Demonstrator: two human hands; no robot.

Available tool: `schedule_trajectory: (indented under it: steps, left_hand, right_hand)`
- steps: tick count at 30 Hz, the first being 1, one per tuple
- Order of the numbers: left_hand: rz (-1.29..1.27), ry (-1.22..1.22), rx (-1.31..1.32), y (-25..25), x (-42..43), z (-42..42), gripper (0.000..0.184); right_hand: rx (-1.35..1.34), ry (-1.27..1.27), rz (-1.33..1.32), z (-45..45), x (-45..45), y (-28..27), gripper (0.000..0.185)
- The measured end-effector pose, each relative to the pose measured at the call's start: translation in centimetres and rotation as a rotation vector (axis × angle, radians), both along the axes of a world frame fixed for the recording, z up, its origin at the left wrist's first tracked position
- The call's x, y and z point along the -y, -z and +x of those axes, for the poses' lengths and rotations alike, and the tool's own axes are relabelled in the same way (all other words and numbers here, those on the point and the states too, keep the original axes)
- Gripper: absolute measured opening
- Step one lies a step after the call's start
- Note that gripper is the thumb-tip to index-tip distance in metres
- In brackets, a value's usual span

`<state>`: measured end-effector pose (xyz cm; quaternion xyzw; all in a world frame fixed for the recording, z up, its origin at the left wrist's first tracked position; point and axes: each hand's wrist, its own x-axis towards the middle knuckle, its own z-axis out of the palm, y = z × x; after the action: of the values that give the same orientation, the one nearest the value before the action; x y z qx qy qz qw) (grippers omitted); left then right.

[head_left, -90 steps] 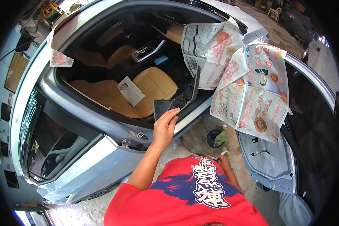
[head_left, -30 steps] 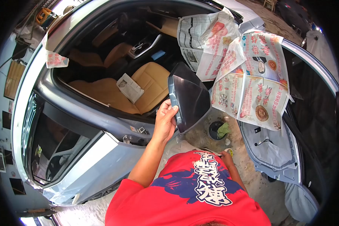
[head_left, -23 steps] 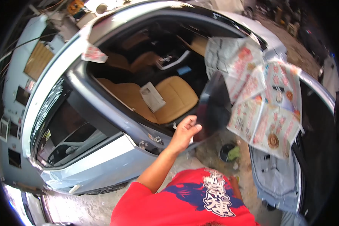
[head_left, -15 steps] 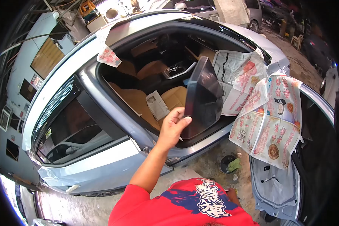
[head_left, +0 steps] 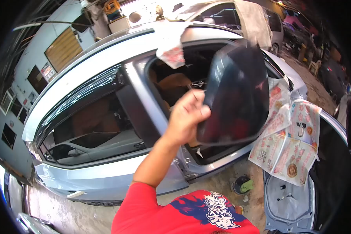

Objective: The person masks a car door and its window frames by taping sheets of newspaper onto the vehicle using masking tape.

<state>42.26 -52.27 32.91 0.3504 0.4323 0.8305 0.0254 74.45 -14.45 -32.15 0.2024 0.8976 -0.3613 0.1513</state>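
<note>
The left hand (head_left: 188,117) pinches one edge of a dark panel (head_left: 238,97) between thumb and curled fingers. The panel, blurred, stands tilted in front of the doorway of the car (head_left: 101,169). Newspaper (head_left: 302,146) drapes over the car's swung-out door (head_left: 288,210). A bucket (head_left: 238,185) sits on the floor (head_left: 218,181) beside the car. The right hand (head_left: 238,210) barely shows; its grip cannot be told.

Dark bucket (head_left: 237,185) with green cloth (head_left: 246,186)
</note>
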Motion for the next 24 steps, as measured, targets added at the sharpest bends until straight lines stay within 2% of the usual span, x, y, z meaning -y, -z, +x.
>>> schedule_trajectory:
  steps: [2,3,4,7,10,12,13,14,18,21,24]
  left_hand:
    - [0.070,-0.219,-0.203,-5.5,4.5,-1.0,0.013]
    - [0.084,-0.460,-0.293,-8.7,6.3,-1.5,0.009]
    - [0.182,-0.501,-0.299,-11.4,10.1,-3.7,0.007]
    - [0.413,-0.623,-0.294,-20.1,19.9,-7.0,0.026]
    - [0.443,-0.749,-0.215,-25.1,29.6,-10.6,0.030]
    - [0.481,-0.818,-0.165,-26.6,38.3,-15.4,0.024]
    - [0.488,-0.898,-0.154,-27.1,41.3,-16.7,0.023]
    - [0.522,-0.929,-0.131,-27.3,43.7,-17.5,0.022]
    - [0.600,-1.045,-0.003,-26.7,51.4,-20.0,0.025]
    - [0.709,-1.060,0.094,-25.4,53.2,-19.9,0.030]
    - [0.692,-1.067,0.034,-23.9,51.7,-18.3,0.042]
  right_hand:
    - [-0.021,0.016,-0.025,0.3,1.9,1.9,0.025]
    - [-0.045,0.019,-0.005,0.4,2.7,4.1,0.024]
    - [-0.067,0.025,0.016,0.6,3.4,5.4,0.023]
    - [0.029,-0.004,0.068,0.9,5.8,6.5,0.022]
    - [0.014,0.101,-0.014,0.8,9.6,-0.4,0.021]
    - [0.008,0.162,-0.032,1.2,11.7,-1.8,0.018]
    - [0.001,0.194,-0.042,1.7,11.9,-0.4,0.017]
    - [-0.054,0.215,-0.082,2.4,11.5,3.3,0.017]
    - [-0.060,0.162,0.009,2.9,13.8,-0.5,0.021]
    - [-0.035,0.163,-0.061,3.0,14.7,-1.2,0.022]
    - [0.008,0.120,-0.079,2.8,15.1,-1.9,0.024]
